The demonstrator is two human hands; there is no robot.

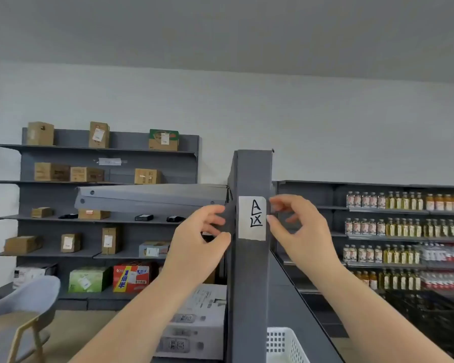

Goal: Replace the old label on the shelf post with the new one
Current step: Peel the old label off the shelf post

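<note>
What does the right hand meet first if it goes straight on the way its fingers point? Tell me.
Probably the label. The right hand sits just right of the shelf post, fingers aimed leftward at the label's right edge. They look nearly touching it, though depth is unclear.

Shop stockroom, grey metal shelving [108, 153] along wall, cardboard boxes [51, 171] on shelves, rows of bottled drinks [385, 200] at right

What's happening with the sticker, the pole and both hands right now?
label: stuck flat on the post's front face, upright, handwritten marks showing.
shelf post: standing upright, label on it near the top.
left hand: fingers curled at the post's left edge, beside the label, holding nothing I can see.
right hand: fingertips at the label's right edge, pinching or pressing it.
</note>
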